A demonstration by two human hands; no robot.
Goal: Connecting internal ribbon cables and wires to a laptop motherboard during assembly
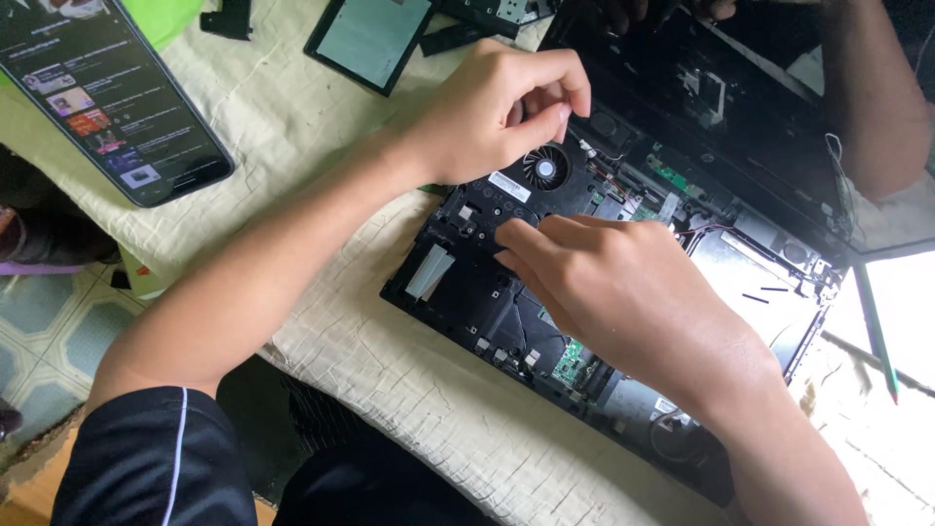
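An opened black laptop base (458,282) lies on a cream cloth, its round cooling fan (545,168) and green circuit boards (573,358) exposed. My left hand (487,107) hovers over the fan, thumb and forefinger pinched together just to the fan's right; whether anything small sits between them cannot be told. My right hand (614,282) rests across the middle of the base, its fingertips pressing on the black plastic left of the fan. Part of the board is hidden under it.
A large phone (107,97) with a lit screen lies at the top left. A dark flat panel (370,39) and small black parts sit at the top centre. Another person's arm (872,97) reaches in at the top right. The cloth-covered table edge (390,390) runs below.
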